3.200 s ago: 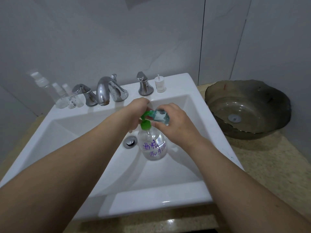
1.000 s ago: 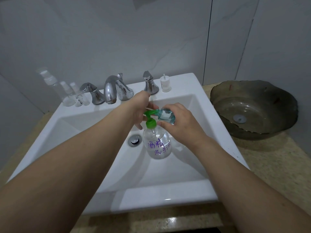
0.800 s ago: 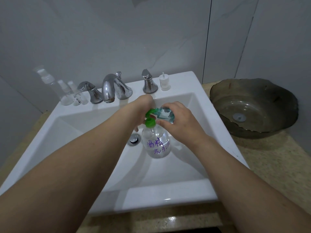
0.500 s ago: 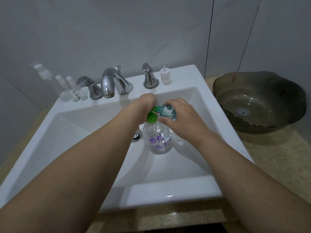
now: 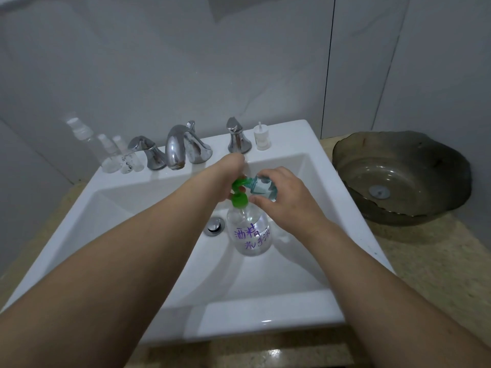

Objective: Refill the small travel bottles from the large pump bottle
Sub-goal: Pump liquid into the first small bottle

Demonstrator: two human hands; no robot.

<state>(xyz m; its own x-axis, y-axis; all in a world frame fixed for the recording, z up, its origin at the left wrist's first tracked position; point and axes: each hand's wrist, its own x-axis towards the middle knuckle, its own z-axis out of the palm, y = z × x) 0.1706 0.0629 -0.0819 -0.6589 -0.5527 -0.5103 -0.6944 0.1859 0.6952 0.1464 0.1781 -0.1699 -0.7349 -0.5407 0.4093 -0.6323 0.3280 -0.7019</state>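
Pump bottle (image 5: 249, 232): a clear bottle with purple handwriting is being stood upright in the basin of the white sink (image 5: 265, 318), just at 3 o'clock of the drain plug (image 5: 214, 226).
Pump head (image 5: 239, 193): the green pump is being covered from 9 o'clock by the left hand (image 5: 225, 176).
Left hand: its fingers are being curled over and around the pump top; how firmly it is being pressed cannot be told.
Small travel bottle (image 5: 263, 187): a bluish clear bottle is being held tilted, its mouth being turned toward 9 o'clock against the green spout.
Right hand (image 5: 287, 197): its fingers and thumb are being wrapped round the small travel bottle, at 3 o'clock of the pump.
Spare bottles (image 5: 117, 155): three clear bottles are being kept on the sink ledge at 10 o'clock, beside the chrome tap (image 5: 183, 147).
White cap piece (image 5: 261, 138): it is being left on the ledge at 12 o'clock, beside the right tap handle (image 5: 237, 138).
Glass bowl (image 5: 398, 176): a dark bowl is being kept on the counter at 3 o'clock.
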